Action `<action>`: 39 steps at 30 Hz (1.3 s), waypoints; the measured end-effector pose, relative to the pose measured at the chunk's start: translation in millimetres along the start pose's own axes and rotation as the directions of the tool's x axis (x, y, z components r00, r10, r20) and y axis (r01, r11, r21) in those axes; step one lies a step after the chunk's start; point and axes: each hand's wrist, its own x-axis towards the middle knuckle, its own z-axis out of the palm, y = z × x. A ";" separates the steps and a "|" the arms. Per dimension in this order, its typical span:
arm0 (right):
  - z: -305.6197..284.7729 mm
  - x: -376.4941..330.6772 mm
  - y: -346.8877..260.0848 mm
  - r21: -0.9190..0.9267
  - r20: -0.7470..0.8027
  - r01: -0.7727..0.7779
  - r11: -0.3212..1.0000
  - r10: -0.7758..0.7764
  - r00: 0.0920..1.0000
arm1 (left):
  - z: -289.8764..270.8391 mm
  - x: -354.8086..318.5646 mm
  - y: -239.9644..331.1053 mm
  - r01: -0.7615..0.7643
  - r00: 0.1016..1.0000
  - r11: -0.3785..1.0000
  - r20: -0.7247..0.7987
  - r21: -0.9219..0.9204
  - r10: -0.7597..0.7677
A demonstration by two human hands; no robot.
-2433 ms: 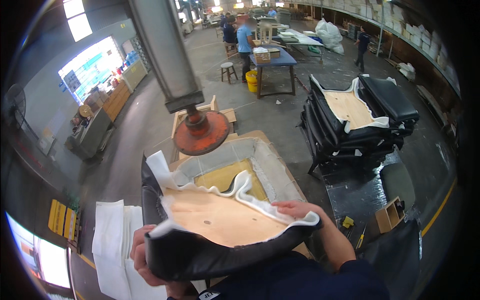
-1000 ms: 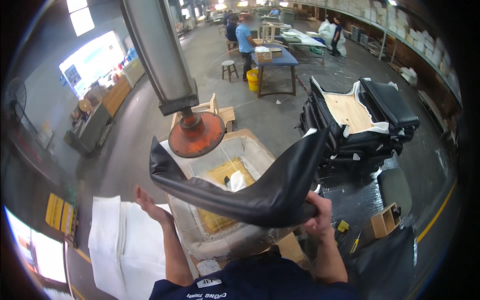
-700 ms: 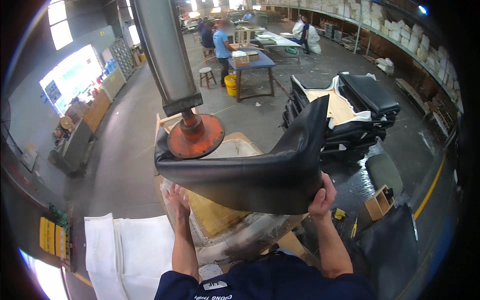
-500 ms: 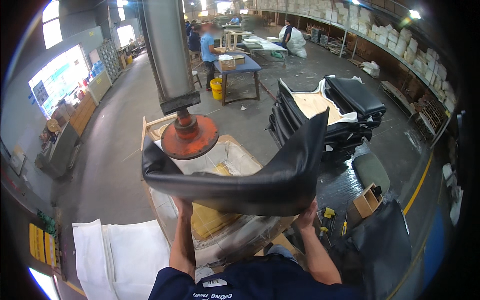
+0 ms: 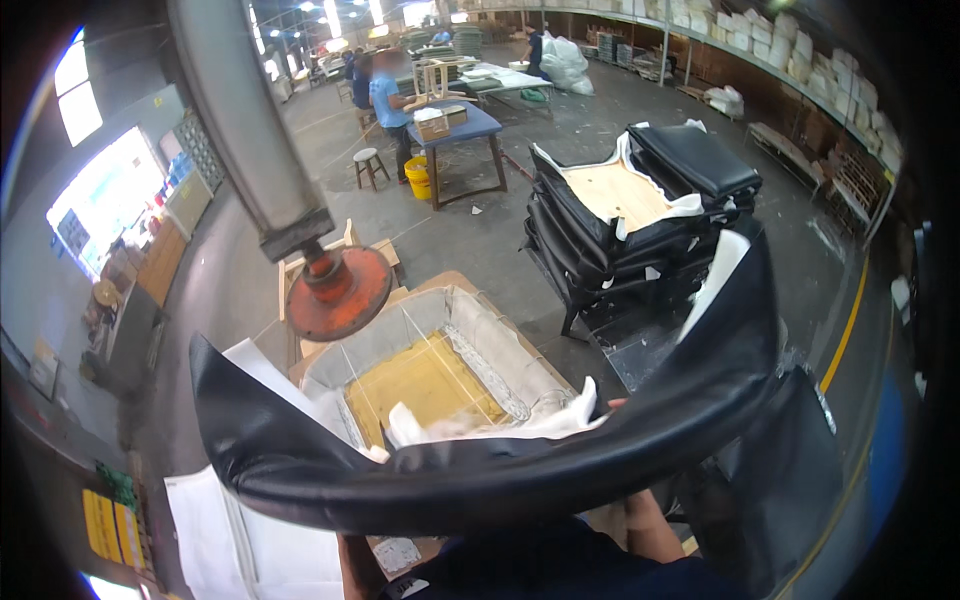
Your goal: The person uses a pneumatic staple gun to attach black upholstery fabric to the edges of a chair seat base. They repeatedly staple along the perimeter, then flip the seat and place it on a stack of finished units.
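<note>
A black leather seat cover (image 5: 500, 490) with white lining (image 5: 545, 425) spans the space before me, curved with both ends standing up. It hangs over the near part of a cloth-lined box form (image 5: 480, 320) with a yellow pad (image 5: 425, 375) inside. My right hand (image 5: 617, 403) holds the cover on its right side; some fingertips show at its inner edge, the rest is behind the leather. My left hand is hidden behind the cover's left part, with only the forearm (image 5: 358, 565) showing beneath. Beyond the cover, a round orange press plate (image 5: 340, 293) hangs from a grey column (image 5: 245, 120).
Black upholstered seats (image 5: 640, 200) are stacked at the right. White fabric sheets (image 5: 225, 540) lie lower left, and dark leather (image 5: 790, 470) lies at right. Farther off stand a blue table (image 5: 465, 125), a yellow bucket (image 5: 418, 178), a stool (image 5: 370, 165) and co-workers (image 5: 388, 100).
The cover has come nearer and lower, turned so its white lining shows, and its ends have spread apart. My view has shifted, so the press now appears farther left.
</note>
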 end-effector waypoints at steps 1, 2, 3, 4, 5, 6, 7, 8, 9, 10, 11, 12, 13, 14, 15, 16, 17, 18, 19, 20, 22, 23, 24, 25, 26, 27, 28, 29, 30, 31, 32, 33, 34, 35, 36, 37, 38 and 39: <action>-17.4 0.3 3.7 0.020 -0.051 -0.035 0.999 0.036 0.998 | 5.2 -13.3 12.4 -0.019 1.000 0.999 0.009 0.035 0.019; -28.5 -0.7 6.7 0.057 -0.099 -0.078 0.995 0.083 0.992 | 7.4 -25.9 30.5 -0.042 0.999 0.995 0.016 0.086 0.041; -47.3 1.5 8.5 0.082 -0.151 -0.101 0.992 0.112 0.982 | 18.8 -35.8 38.2 -0.059 0.998 0.991 0.041 0.116 0.055; -62.8 4.3 11.8 0.109 -0.203 -0.123 0.986 0.143 0.969 | 34.4 -42.9 45.6 -0.076 0.994 0.986 0.085 0.151 0.063; -71.4 6.8 15.4 0.158 -0.247 -0.143 0.977 0.180 0.952 | 46.0 -50.6 55.1 -0.097 0.990 0.978 0.117 0.187 0.076; -82.5 9.6 19.0 0.209 -0.294 -0.154 0.966 0.212 0.932 | 62.2 -54.0 61.7 -0.114 0.982 0.969 0.169 0.218 0.078; -92.7 14.8 24.1 0.268 -0.339 -0.150 0.952 0.238 0.910 | 84.0 -56.5 66.1 -0.135 0.970 0.962 0.230 0.237 0.080; -105.0 13.2 27.9 0.332 -0.383 -0.145 0.932 0.273 0.882 | 105.9 -59.0 69.5 -0.151 0.951 0.955 0.300 0.257 0.069; -123.8 8.8 30.2 0.409 -0.429 -0.105 0.906 0.293 0.854 | 133.0 -59.9 72.5 -0.171 0.924 0.948 0.377 0.267 0.061; -139.5 1.7 35.9 0.486 -0.463 -0.055 0.872 0.310 0.831 | 155.9 -64.4 72.9 -0.183 0.897 0.942 0.439 0.282 0.043; -156.1 -2.9 40.4 0.558 -0.484 0.003 0.830 0.322 0.813 | 185.8 -65.6 74.5 -0.205 0.861 0.936 0.508 0.287 0.032; -169.8 -8.2 39.6 0.622 -0.460 0.037 0.782 0.326 0.826 | 216.2 -66.0 76.6 -0.225 0.826 0.932 0.563 0.285 0.027; -176.0 -11.1 27.4 0.682 -0.415 0.053 0.730 0.326 0.850 | 243.9 -66.4 79.7 -0.240 0.797 0.929 0.603 0.282 0.023; -176.5 -4.6 -1.2 0.732 -0.333 0.015 0.682 0.338 0.881 | 269.3 -66.5 82.4 -0.247 0.771 0.927 0.637 0.282 0.011; -178.7 1.6 -30.6 0.772 -0.252 -0.028 0.635 0.346 0.904 | 295.8 -66.8 83.3 -0.121 0.763 0.973 0.646 0.196 -0.035; -180.2 10.0 -58.5 0.808 -0.173 -0.069 0.585 0.348 0.921 | 313.6 -59.7 81.9 -0.102 0.728 0.975 0.683 0.198 -0.062; -182.7 18.3 -70.4 0.846 -0.141 -0.093 0.525 0.390 0.910 | 332.0 -53.0 80.9 -0.084 0.689 0.976 0.719 0.200 -0.088; -184.3 27.7 -78.4 0.881 -0.103 -0.118 0.459 0.428 0.898 | 349.4 -45.8 80.5 -0.067 0.651 0.977 0.751 0.204 -0.112; -187.6 39.7 -81.2 0.911 -0.059 -0.143 0.388 0.463 0.885 | 363.9 -39.8 81.7 -0.096 0.639 0.970 0.761 0.225 -0.113; -191.8 58.1 -81.4 0.887 -0.082 -0.117 0.446 0.403 0.912 | 374.9 -34.8 79.6 -0.106 0.654 0.964 0.748 0.242 -0.115; -195.5 99.5 -77.8 0.840 -0.101 -0.069 0.538 0.281 0.954 | 385.1 -20.2 80.6 -0.135 0.687 0.944 0.715 0.300 -0.129; -191.3 114.7 -67.4 0.856 -0.082 -0.101 0.507 0.326 0.942 | 380.1 -7.4 83.3 -0.148 0.704 0.929 0.695 0.340 -0.143; -179.5 131.2 -50.3 0.874 -0.056 -0.135 0.467 0.372 0.927 | 382.5 -1.3 87.0 -0.166 0.724 0.909 0.673 0.382 -0.151; -167.4 145.3 -41.9 0.885 0.006 -0.206 0.417 0.432 0.902 | 395.5 -3.7 95.8 -0.181 0.785 0.917 0.613 0.357 -0.084; -155.8 162.0 -34.3 0.892 0.066 -0.269 0.363 0.484 0.873 | 404.3 4.4 110.2 -0.266 0.788 0.859 0.612 0.437 -0.067; -141.0 179.1 -30.2 0.887 0.167 -0.368 0.280 0.549 0.819 | 406.6 18.0 124.2 -0.306 0.830 0.743 0.549 0.595 -0.098; -127.7 192.1 -30.5 0.859 0.262 -0.469 0.207 0.608 0.749 | 423.7 27.3 118.5 -0.316 0.871 0.777 0.490 0.544 0.012; -109.4 209.2 -31.3 0.822 0.313 -0.535 0.192 0.632 0.709 | 439.4 33.6 123.0 -0.366 0.886 0.686 0.462 0.628 0.050; -85.2 227.6 -31.3 0.783 0.368 -0.598 0.174 0.645 0.670 | 440.9 50.8 122.9 -0.385 0.896 0.628 0.436 0.677 0.080; -65.6 237.6 -30.3 0.748 0.417 -0.646 0.150 0.651 0.634 | 437.0 75.2 116.8 -0.401 0.900 0.578 0.422 0.710 0.106; -46.0 243.0 -28.5 0.706 0.469 -0.696 0.128 0.652 0.596 | 427.5 98.1 113.9 -0.377 0.909 0.545 0.411 0.749 0.065; -28.3 243.8 -24.0 0.677 0.473 -0.726 0.122 0.683 0.556 | 418.2 122.6 107.9 -0.359 0.914 0.517 0.405 0.777 0.026; -15.5 243.2 -14.4 0.653 0.464 -0.748 0.117 0.718 0.518 | 427.0 123.4 104.9 -0.332 0.927 0.434 0.374 0.838 -0.012; -7.7 239.8 2.5 0.601 0.513 -0.789 0.130 0.693 0.506 | 437.1 124.5 101.1 -0.304 0.938 0.348 0.342 0.887 -0.050; 9.9 234.2 5.1 0.583 0.491 -0.807 0.097 0.749 0.445 | 418.8 141.0 88.5 -0.314 0.942 0.228 0.332 0.922 -0.042; 22.7 230.3 7.4 0.539 0.497 -0.838 0.088 0.770 0.401 | 400.1 152.7 70.2 -0.332 0.941 0.172 0.338 0.927 -0.005; 33.1 225.2 10.5 0.501 0.493 -0.862 0.080 0.792 0.360 | 384.6 160.8 53.2 -0.354 0.935 0.117 0.354 0.928 0.026; 42.4 217.5 20.2 0.499 0.490 -0.860 0.108 0.784 0.382 | 376.8 168.3 39.4 -0.330 0.942 0.138 0.336 0.934 -0.016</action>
